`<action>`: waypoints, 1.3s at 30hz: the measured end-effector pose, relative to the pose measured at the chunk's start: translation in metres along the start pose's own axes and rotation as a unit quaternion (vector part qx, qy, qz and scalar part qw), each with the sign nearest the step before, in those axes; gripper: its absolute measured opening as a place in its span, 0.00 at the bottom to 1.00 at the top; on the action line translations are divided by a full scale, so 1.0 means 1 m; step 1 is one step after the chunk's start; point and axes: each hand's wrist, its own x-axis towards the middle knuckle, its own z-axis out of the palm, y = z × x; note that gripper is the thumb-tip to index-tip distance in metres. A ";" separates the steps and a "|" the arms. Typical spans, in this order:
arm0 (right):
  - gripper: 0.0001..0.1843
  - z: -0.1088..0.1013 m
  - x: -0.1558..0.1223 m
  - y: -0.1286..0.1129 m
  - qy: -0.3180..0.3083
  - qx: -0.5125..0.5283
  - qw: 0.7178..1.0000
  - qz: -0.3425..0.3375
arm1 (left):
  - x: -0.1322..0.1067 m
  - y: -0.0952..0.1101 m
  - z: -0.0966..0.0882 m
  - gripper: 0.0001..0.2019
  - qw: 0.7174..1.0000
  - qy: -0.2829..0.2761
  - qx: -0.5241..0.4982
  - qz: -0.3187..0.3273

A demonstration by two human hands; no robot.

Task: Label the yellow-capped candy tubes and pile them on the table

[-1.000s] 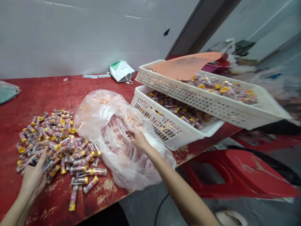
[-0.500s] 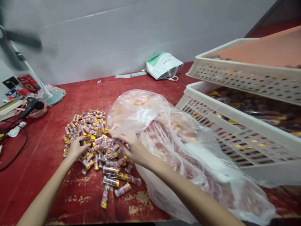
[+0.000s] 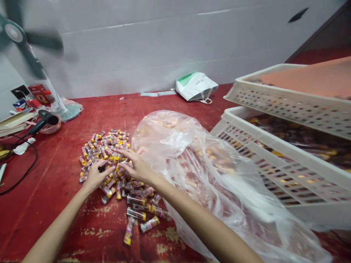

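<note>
A heap of small clear tubes (image 3: 134,190) with yellow caps and purple-and-white labels lies on the red table. My left hand (image 3: 96,176) is at the heap's near left side, thumb and fingers apart and curved over the tubes. From the right, my right hand (image 3: 139,167) reaches over the middle of the heap with its fingers stretched and apart. Its fingertips are close to the left hand, among the tubes. I see no tube clearly gripped in either hand. Beside my right forearm lies a big translucent plastic bag (image 3: 178,138), with more yellow-capped tubes showing through it.
Two white perforated crates (image 3: 246,133) are stacked at the right, the lower holding similar tubes. A white-and-green bag (image 3: 195,86) lies by the wall. On the left are a running fan (image 3: 16,33), a hair dryer (image 3: 44,120), and a black cable (image 3: 35,160).
My right hand has moved left from the bag's edge onto the heap, nearer my left hand. My left hand stays at the heap's left side. The view has shifted slightly.
</note>
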 end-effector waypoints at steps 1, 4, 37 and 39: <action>0.28 -0.001 0.002 -0.003 -0.012 0.035 0.999 0.004 | -0.003 0.006 -0.001 0.15 1.000 -0.004 -0.023 0.003; 0.24 -0.001 0.002 -0.010 -0.032 0.147 0.987 0.054 | -0.013 0.024 -0.003 0.14 0.994 -0.009 -0.105 -0.019; 0.18 -0.008 -0.016 -0.016 -0.040 0.329 0.929 0.166 | -0.041 0.059 0.015 0.19 0.930 0.015 -0.329 -0.161; 0.17 -0.008 -0.016 -0.016 -0.041 0.325 0.930 0.165 | -0.042 0.062 0.015 0.20 0.928 0.012 -0.333 -0.165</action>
